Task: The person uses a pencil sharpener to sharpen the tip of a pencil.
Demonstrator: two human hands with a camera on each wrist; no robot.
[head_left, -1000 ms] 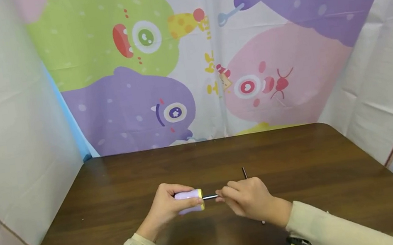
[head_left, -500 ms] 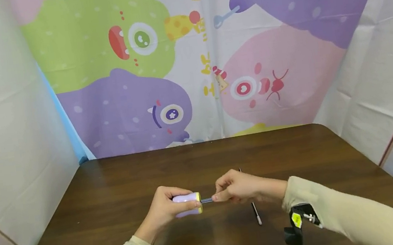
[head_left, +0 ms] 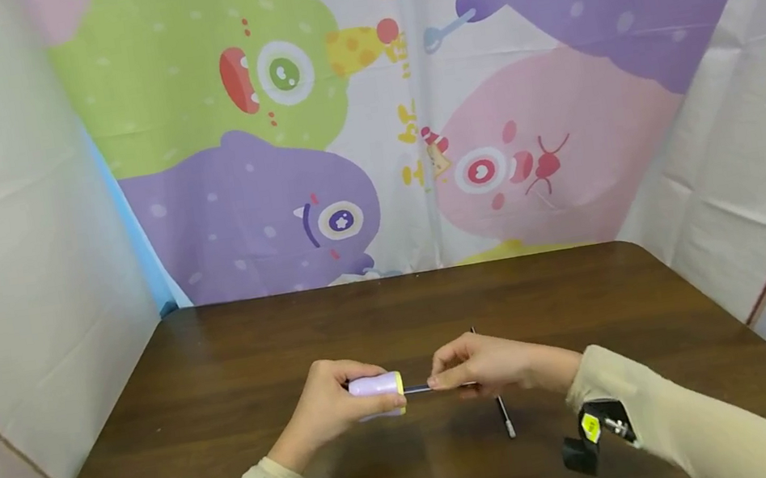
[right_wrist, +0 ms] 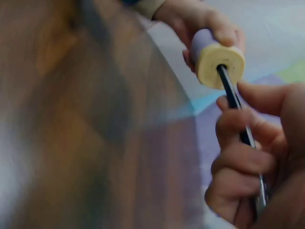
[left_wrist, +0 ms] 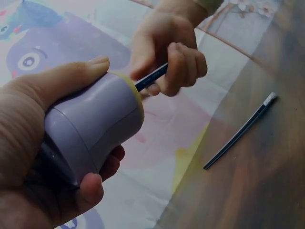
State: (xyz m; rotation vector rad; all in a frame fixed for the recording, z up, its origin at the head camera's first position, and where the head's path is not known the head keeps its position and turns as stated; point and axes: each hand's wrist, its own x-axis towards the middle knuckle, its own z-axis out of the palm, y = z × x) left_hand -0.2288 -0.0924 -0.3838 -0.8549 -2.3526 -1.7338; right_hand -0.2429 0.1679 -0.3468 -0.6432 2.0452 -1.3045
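Observation:
My left hand (head_left: 329,410) grips a short lilac screwdriver handle (head_left: 374,386) with a pale yellow front end (right_wrist: 220,61). A thin dark metal shaft (head_left: 419,388) sticks out of that end toward the right. My right hand (head_left: 477,364) pinches this shaft between thumb and curled fingers (right_wrist: 240,157), a short way from the handle. In the left wrist view the handle (left_wrist: 90,126) fills my palm and the shaft (left_wrist: 151,78) runs into the right hand (left_wrist: 167,52). Both hands hover just above the brown table (head_left: 223,359).
A second thin dark shaft (head_left: 503,411) with a light tip lies loose on the table under my right wrist, also seen in the left wrist view (left_wrist: 240,131). Cloth walls with cartoon monsters (head_left: 365,111) surround the table on three sides.
My right hand has turned over and now pinches the shaft from the far side, its forearm swung out to the right. The loose shaft on the table has come into view. The left hand stays put.

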